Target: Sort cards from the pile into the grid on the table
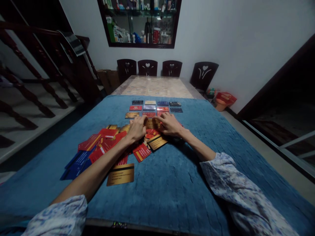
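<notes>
Over the middle of the cloth, my two hands meet at a gold card [152,123]. My left hand [137,128] has curled fingers at the card's left edge. My right hand [170,124] pinches its right side, thumb and fingers bent. Whether one card or a small stack is between them, I cannot tell. Beneath and left of my hands spreads a loose pile of red cards [108,132], blue cards [80,164] and gold ones. Another gold card [157,142] lies under my right wrist, and a gold card with a dark stripe [120,174] rests alone nearer me.
Beyond my hands, cards lie in rows, among them a black card [137,102], a silver card [149,107] and a dark blue card [176,110]. A blue cloth [187,190] covers the near table. Chairs [172,68] stand at the far end; an orange bin [222,104] is right.
</notes>
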Demonstrator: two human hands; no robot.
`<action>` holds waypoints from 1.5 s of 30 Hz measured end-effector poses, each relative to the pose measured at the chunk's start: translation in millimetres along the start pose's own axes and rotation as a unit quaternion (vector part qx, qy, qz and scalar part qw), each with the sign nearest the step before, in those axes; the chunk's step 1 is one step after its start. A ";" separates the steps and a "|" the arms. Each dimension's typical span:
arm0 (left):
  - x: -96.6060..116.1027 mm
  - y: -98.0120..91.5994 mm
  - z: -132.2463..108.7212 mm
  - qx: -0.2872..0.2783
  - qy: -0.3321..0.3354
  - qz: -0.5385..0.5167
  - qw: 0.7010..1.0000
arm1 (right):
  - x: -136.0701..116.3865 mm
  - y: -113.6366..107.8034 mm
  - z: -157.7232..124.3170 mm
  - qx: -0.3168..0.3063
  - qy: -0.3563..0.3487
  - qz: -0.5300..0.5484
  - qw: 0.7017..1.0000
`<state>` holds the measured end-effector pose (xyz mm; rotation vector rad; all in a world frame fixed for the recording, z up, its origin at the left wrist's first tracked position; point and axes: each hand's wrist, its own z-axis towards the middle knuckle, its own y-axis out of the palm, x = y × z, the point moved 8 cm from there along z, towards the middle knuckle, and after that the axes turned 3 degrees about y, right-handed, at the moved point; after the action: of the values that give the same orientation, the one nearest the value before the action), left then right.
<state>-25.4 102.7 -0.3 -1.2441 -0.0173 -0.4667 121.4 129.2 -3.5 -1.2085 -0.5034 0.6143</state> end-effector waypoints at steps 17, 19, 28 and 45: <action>-6.3 -5.0 7.4 -0.054 0.013 0.003 0.998 | -4.3 -6.2 1.4 0.016 -0.006 -0.023 1.000; -7.6 -6.3 8.5 -0.062 0.016 0.006 0.998 | -4.2 -6.5 2.5 0.013 -0.002 -0.020 1.000; -20.6 -16.0 11.8 -0.069 -0.009 0.022 0.997 | -10.1 -5.0 18.9 0.008 -0.012 -0.022 1.000; -83.0 -35.9 42.1 -0.076 -0.031 0.100 0.992 | -29.6 2.2 97.6 -0.072 0.010 -0.026 0.997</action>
<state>-103.2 160.1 24.4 -1.3933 0.0905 -0.2581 35.2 178.0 20.9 -1.3319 -0.5667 0.5284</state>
